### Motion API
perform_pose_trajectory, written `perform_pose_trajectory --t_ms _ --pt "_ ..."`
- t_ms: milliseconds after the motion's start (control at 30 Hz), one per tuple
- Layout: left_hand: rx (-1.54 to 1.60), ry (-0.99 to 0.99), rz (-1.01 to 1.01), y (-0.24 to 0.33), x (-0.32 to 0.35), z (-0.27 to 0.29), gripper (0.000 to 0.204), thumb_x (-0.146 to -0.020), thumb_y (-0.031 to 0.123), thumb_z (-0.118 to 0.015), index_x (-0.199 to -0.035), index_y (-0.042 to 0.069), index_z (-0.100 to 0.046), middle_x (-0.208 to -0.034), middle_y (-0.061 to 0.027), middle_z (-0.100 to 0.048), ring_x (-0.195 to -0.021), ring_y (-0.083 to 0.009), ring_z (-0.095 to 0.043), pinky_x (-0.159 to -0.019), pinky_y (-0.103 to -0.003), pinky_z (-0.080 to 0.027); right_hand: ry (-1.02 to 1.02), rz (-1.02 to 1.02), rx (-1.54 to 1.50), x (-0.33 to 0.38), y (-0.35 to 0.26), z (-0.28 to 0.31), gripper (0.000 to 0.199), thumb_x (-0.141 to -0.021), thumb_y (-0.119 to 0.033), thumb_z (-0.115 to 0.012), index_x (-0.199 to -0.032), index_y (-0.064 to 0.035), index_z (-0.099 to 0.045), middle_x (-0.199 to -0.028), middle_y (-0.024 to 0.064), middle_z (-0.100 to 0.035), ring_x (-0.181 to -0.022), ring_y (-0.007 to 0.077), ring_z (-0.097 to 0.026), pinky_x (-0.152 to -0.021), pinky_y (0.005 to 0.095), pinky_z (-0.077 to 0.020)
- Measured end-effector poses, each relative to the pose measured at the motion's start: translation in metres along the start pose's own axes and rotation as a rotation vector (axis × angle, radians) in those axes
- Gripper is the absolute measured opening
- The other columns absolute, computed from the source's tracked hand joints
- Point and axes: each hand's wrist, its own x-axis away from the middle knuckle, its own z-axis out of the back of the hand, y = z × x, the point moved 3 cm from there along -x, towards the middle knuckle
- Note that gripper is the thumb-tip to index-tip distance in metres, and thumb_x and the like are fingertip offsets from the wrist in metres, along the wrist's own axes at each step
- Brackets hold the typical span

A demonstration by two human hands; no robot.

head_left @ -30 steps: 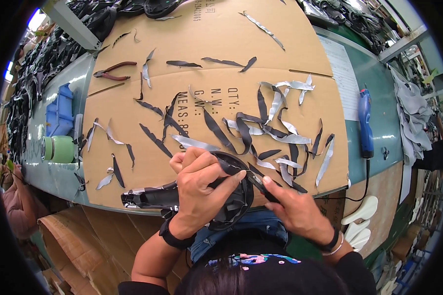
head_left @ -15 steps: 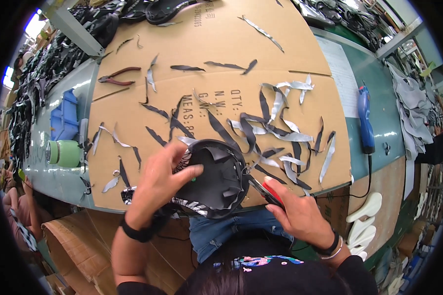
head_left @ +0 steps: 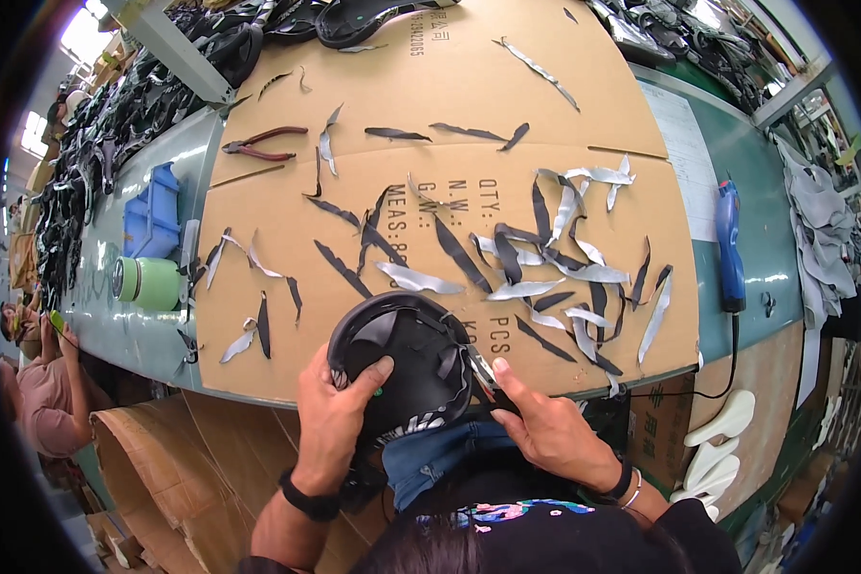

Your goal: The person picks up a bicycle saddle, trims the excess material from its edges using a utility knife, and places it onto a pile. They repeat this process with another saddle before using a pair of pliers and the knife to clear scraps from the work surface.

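A black bicycle saddle (head_left: 411,392) is tilted with its hollow underside up, over the table's front edge and close to my body. My left hand (head_left: 327,411) is closed on its left rim, the thumb pressed inside the hollow. In my right hand (head_left: 562,438) is a red-and-black-handled hand tool (head_left: 484,373) with a metal end; its exact kind is partly hidden by my fingers. The tool's tip meets the saddle's right rim. Past the saddle, many black and silver-grey trimmed strips (head_left: 464,253) lie scattered on the cardboard sheet (head_left: 536,124).
Red-handled pliers (head_left: 263,143) lie at the far left of the cardboard. Beyond its left edge are a blue bin (head_left: 151,215) and a green jar (head_left: 148,282). A corded blue power tool (head_left: 730,249) lies on the right. White saddle-shaped parts (head_left: 717,435) sit lower right; another person (head_left: 53,402) is at left.
The saddle has come nearer my body and tilted. My left hand has moved down with it, its grip now lower on the rim. The tool has moved slightly left and stays against the right rim.
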Motion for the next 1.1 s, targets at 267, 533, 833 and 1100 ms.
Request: perform_pose_trajectory --t_ms 267,533,833,1100 --pt "0.074 0.371 -0.29 -0.032 0.073 -0.036 0.032 -0.087 0.011 -0.071 -0.11 0.001 -0.051 -0.094 -0.0027 -0.054 -0.087 -0.0103 -0.051 -0.079 -0.024 -0.042 -0.014 -0.183 -0.195 0.049 -0.007 -0.02 0.067 -0.092 -0.016 -0.061 -0.147 -0.0054 -0.024 -0.069 0.0198 -0.061 -0.062 0.0425 -0.059 -0.055 0.0477 -0.0454" --pt "-0.271 0.391 -0.58 -0.06 0.103 -0.05 0.041 -0.087 0.007 -0.065 -0.12 -0.001 -0.043 -0.112 -0.0158 -0.043 -0.106 -0.0288 -0.046 -0.093 -0.04 -0.036 -0.078 -0.4 -0.421 0.087 -0.013 -0.024 0.065 -0.093 -0.017 -0.061 -0.145 -0.0058 -0.024 -0.126 0.0297 -0.053 -0.092 0.0468 -0.062 -0.078 0.0433 -0.0516" --pt "-0.326 0.325 -0.633 -0.053 0.097 -0.04 0.041 -0.081 0.002 -0.068 -0.116 0.0 -0.048 -0.106 -0.0169 -0.049 -0.099 -0.0321 -0.051 -0.089 -0.04 -0.04 0.318 0.278 -0.13 -0.041 -0.015 0.012 0.069 -0.078 -0.001 -0.067 -0.138 -0.0017 -0.033 -0.124 0.0258 -0.054 -0.094 0.0439 -0.06 -0.077 0.0426 -0.0499" --pt "-0.049 0.163 -0.457 -0.028 0.074 -0.044 0.04 -0.084 0.009 -0.072 -0.115 0.0 -0.049 -0.105 -0.0081 -0.053 -0.1 -0.0185 -0.052 -0.091 -0.032 -0.041 0.687 0.135 0.233 -0.059 -0.021 0.05 0.055 -0.073 0.002 -0.06 -0.127 -0.0015 -0.047 -0.088 0.0199 -0.062 -0.07 0.0374 -0.062 -0.062 0.0412 -0.0498"
